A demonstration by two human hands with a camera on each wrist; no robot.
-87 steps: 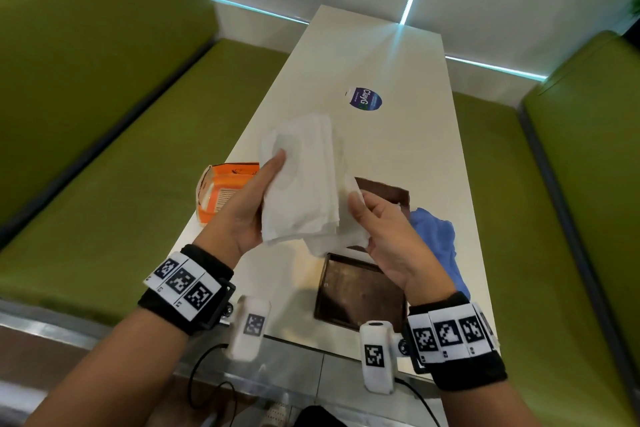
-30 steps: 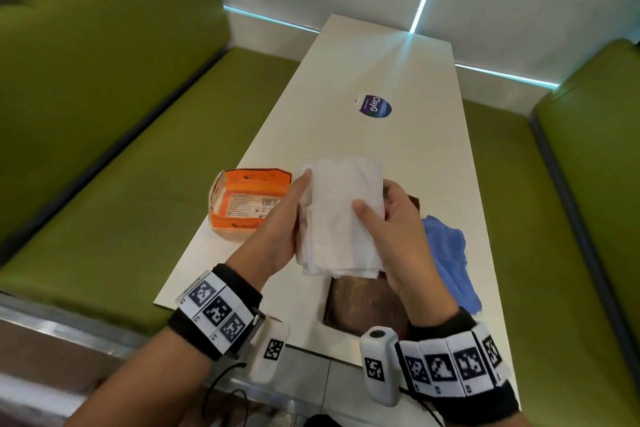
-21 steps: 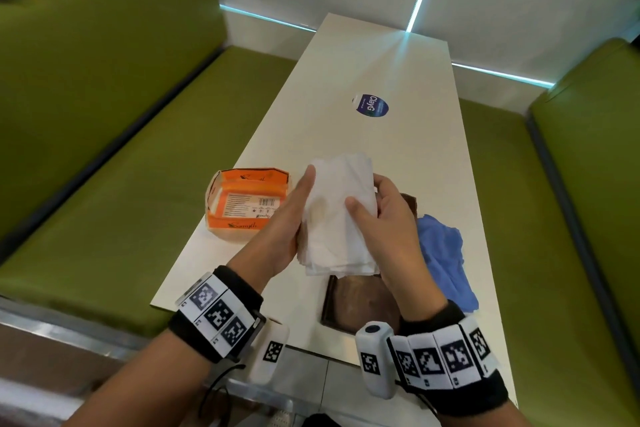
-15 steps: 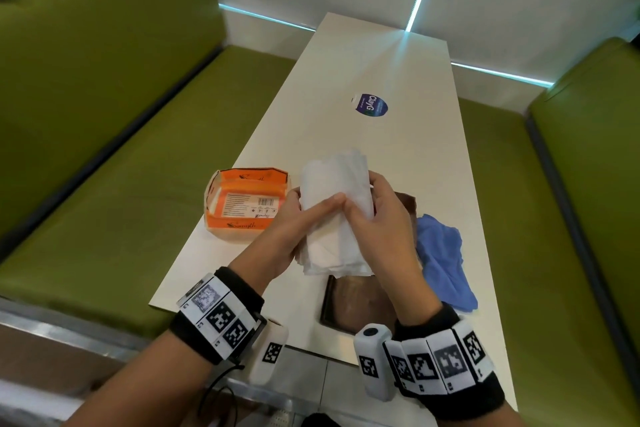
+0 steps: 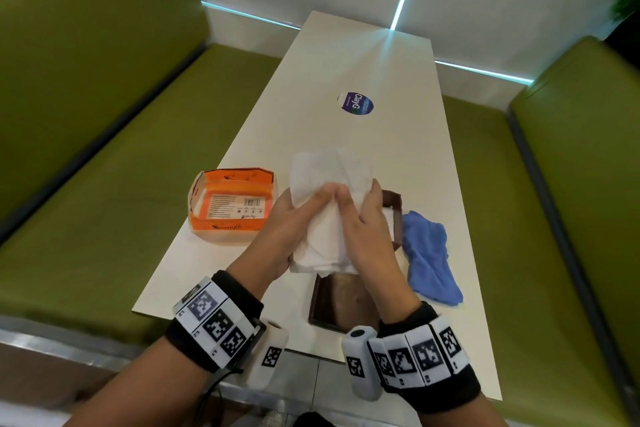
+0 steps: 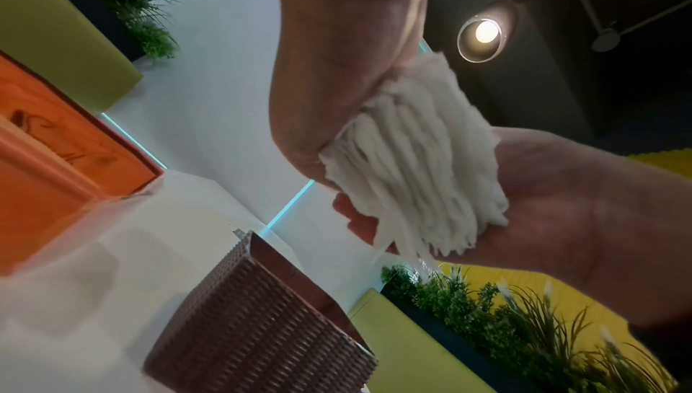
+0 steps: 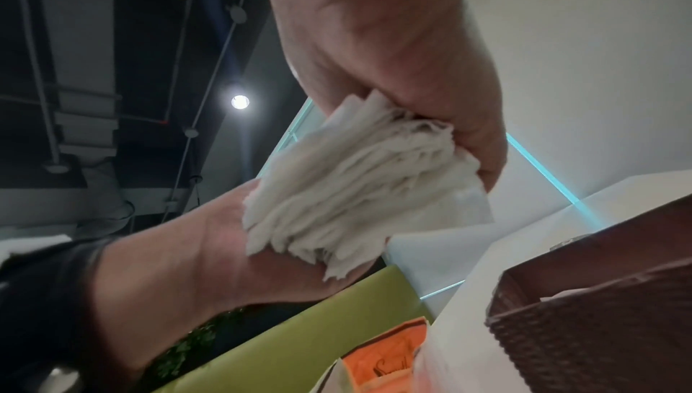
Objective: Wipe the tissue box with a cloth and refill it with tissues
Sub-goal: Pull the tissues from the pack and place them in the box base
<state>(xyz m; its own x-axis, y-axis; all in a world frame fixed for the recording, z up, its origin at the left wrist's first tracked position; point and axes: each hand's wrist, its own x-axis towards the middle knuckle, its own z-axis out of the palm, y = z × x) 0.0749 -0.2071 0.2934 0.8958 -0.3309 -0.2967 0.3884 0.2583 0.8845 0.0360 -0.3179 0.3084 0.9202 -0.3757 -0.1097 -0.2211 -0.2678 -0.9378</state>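
Both hands hold a thick stack of white tissues (image 5: 329, 180) above the table. My left hand (image 5: 298, 218) grips its left side and my right hand (image 5: 363, 218) grips its right side, thumbs meeting on the near face. The wrist views show the tissues' (image 6: 412, 162) (image 7: 352, 192) layered lower edge squeezed between the palms. The brown woven tissue box (image 5: 393, 199) (image 6: 254, 325) (image 7: 599, 325) stands on the table just below and behind the hands, mostly hidden. A brown flat panel (image 5: 339, 302) lies in front of it. The blue cloth (image 5: 429, 256) lies crumpled to the right.
An opened orange tissue pack (image 5: 232, 204) (image 6: 56, 147) (image 7: 385, 370) sits left of the hands. A round purple sticker (image 5: 356, 103) is further up the white table (image 5: 346, 55). Green benches (image 5: 104, 218) flank both sides.
The stack has come lower and closer to the box. My left thumb has swung across onto its near face to meet the right thumb, and the stack is now squeezed narrower.
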